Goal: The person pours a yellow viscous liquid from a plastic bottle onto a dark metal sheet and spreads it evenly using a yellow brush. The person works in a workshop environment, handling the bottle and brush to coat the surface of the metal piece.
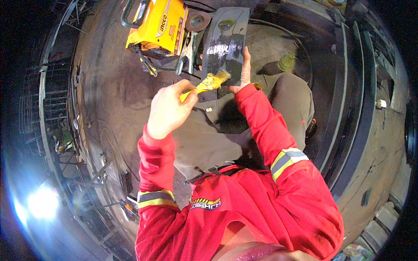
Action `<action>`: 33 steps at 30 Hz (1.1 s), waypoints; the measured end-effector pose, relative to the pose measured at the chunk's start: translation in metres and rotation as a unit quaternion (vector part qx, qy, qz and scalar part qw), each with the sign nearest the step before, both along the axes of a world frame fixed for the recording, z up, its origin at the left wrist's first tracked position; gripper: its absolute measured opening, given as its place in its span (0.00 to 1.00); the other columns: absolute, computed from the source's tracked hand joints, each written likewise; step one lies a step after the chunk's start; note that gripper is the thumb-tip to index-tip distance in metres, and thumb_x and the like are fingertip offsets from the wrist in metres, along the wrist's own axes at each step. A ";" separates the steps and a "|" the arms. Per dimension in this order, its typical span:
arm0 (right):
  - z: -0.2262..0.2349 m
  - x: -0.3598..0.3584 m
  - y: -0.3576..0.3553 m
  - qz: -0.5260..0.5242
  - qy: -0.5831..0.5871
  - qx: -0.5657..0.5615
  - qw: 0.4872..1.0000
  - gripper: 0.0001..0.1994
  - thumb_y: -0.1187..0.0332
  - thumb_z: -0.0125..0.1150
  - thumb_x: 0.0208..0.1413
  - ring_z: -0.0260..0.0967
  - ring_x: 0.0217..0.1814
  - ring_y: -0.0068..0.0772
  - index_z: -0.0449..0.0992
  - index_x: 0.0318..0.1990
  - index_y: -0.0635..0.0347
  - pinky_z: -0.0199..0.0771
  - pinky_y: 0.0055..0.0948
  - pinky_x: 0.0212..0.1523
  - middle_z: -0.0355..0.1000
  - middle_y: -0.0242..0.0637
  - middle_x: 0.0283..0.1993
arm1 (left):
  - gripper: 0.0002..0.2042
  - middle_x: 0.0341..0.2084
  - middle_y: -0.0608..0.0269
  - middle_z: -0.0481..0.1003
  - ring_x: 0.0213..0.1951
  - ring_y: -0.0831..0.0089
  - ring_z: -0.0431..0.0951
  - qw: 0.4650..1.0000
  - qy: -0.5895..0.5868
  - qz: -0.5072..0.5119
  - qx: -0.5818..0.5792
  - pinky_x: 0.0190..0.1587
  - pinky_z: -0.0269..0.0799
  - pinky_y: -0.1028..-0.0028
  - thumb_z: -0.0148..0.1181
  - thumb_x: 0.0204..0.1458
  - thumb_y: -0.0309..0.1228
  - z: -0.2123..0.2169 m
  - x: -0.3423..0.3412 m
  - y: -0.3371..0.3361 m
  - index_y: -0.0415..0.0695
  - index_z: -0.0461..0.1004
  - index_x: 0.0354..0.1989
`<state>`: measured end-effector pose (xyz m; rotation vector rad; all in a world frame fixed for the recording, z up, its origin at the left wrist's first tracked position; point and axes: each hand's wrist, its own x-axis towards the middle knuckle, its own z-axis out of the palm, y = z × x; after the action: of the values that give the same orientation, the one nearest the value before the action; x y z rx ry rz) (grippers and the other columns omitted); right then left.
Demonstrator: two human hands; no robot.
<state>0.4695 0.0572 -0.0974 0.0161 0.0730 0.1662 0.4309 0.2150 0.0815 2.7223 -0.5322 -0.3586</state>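
Observation:
My left hand [170,106] is closed around the yellow handle of a brush [213,81]. Its ragged, yellowish head lies over the lower end of a dark, flat metal plate [239,41]; whether it touches the surface I cannot tell. My right hand [244,71] grips the plate near its lower right corner, one finger up along the right edge and fingertips showing at the left edge. The plate tilts away from me. Shiny wet-looking streaks cross its middle, and a dark glossy patch sits near the far end.
A yellow welding machine [167,26] stands at the far left, with a round abrasive disc [197,21] and hand tools [188,56] beside it. A yellow-green object [286,62] is beyond my knee. Long steel beams [342,95] run along the right; a bright lamp [42,203] glares at left.

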 end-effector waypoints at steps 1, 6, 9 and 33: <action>0.004 -0.001 0.002 -0.007 0.011 0.002 1.000 0.47 0.30 0.54 0.44 0.61 0.63 0.55 0.61 0.63 0.60 0.55 0.61 0.64 0.62 0.52 0.62 | 0.10 0.23 0.48 0.75 0.31 0.49 0.77 1.000 -0.001 0.009 -0.008 0.33 0.71 0.59 0.56 0.49 0.36 0.008 -0.003 0.001 0.44 0.77 0.33; -0.002 0.000 -0.003 0.009 0.014 0.015 1.000 0.49 0.27 0.53 0.42 0.62 0.62 0.55 0.61 0.62 0.60 0.57 0.61 0.63 0.63 0.51 0.62 | 0.09 0.25 0.50 0.76 0.29 0.60 0.78 1.000 0.012 0.021 0.008 0.35 0.71 0.68 0.56 0.53 0.30 0.024 -0.004 0.007 0.37 0.75 0.36; -0.007 0.003 -0.003 -0.016 0.010 -0.015 1.000 0.50 0.26 0.51 0.42 0.63 0.61 0.54 0.62 0.62 0.61 0.59 0.58 0.62 0.64 0.51 0.61 | 0.09 0.23 0.49 0.76 0.31 0.50 0.77 0.999 -0.046 0.020 -0.009 0.32 0.70 0.59 0.56 0.50 0.35 0.017 -0.003 0.009 0.45 0.77 0.34; -0.019 -0.002 -0.001 0.015 0.079 -0.003 0.997 0.43 0.24 0.45 0.43 0.71 0.48 0.43 0.70 0.49 0.57 0.70 0.44 0.54 0.73 0.42 0.46 | 0.13 0.27 0.47 0.77 0.35 0.49 0.78 0.995 -0.065 -0.011 0.081 0.38 0.72 0.58 0.55 0.49 0.39 -0.027 0.032 -0.040 0.48 0.79 0.40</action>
<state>0.4676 0.0566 -0.1162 0.0232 0.2318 0.1938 0.4629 0.1749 0.0542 2.9129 -0.5928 -0.2391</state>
